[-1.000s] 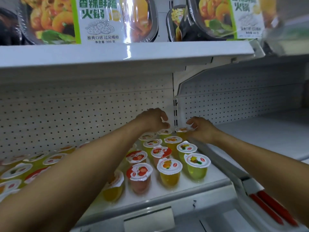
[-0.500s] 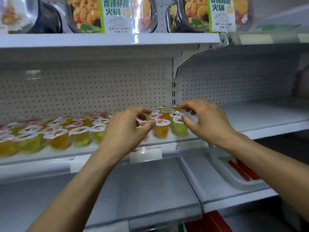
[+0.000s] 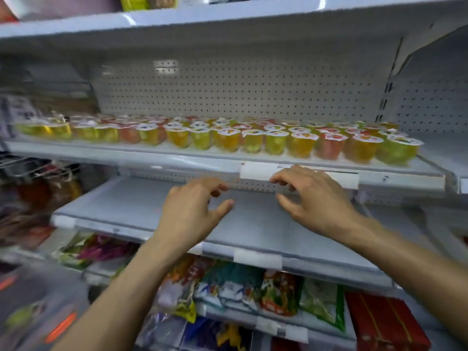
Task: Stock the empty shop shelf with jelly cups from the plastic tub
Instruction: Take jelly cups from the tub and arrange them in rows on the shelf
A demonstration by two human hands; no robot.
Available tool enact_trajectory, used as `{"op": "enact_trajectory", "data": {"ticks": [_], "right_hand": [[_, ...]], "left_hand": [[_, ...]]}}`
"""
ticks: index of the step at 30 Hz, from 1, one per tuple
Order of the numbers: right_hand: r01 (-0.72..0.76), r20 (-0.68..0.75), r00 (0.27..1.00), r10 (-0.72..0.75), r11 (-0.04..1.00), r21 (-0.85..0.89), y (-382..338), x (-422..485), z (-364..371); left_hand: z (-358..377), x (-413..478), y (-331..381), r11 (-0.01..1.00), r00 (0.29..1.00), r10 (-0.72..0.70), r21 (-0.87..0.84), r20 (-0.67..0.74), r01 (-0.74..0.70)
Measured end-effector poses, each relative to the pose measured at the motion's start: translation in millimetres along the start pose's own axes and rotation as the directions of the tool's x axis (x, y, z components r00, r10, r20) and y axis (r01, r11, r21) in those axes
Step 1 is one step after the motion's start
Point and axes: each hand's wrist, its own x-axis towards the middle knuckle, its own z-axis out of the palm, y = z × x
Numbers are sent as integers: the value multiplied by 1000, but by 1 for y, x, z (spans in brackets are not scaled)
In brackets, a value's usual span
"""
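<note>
Rows of jelly cups [image 3: 228,138], yellow, green and red with white printed lids, stand along the white shelf [image 3: 177,160] from left to right. My left hand [image 3: 192,211] and my right hand [image 3: 311,196] hover below that shelf's front edge, over a bare grey shelf [image 3: 253,224]. Both hands hold nothing and their fingers are spread. A blurred clear plastic tub [image 3: 38,312] with orange clips shows at the lower left, with something green inside.
Snack bags [image 3: 253,287] and a red box [image 3: 385,323] fill the shelf below. Packaged goods sit on the top shelf [image 3: 202,16]. A wire rack [image 3: 30,168] and blurred packets are at the left. A pegboard back panel [image 3: 240,92] is behind the cups.
Both hands have drawn back from the cups at the shelf's right end and dropped below the shelf edge. The view has pulled back and down, showing the whole row and lower shelves.
</note>
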Motion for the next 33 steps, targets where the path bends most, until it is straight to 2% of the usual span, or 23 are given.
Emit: {"op": "enact_trajectory", "data": {"ticks": [5,10,20,23,27,30,33], "right_hand": [[133,81,986,-143,985,114,-86,48,65],[207,136,960,-247,945,253,-190,99,148],[211,345,849,-401,854,475,-399,197,326],[173,425,792,-437,829,531,-437,215,383],[126,558,696,-452,842,525,-468,231,470],[107,641,597,-482,840,531,-485,239,539],[97,716,481,-507,842,530,-507,252,604]], "left_hand": [[-28,-45,-103,973,973,-231,-26,21,231],[-66,-95,-235,924,919,-382,34,94,380],[-119,-170,-486,751,732,-661,143,169,645],[-113,-183,-539,679,646,-731,129,220,723],[-87,-204,-608,539,483,-822,138,301,831],[-59,-215,-656,441,365,-859,158,359,884],[-25,-217,-704,377,284,-865,162,415,912]]}}
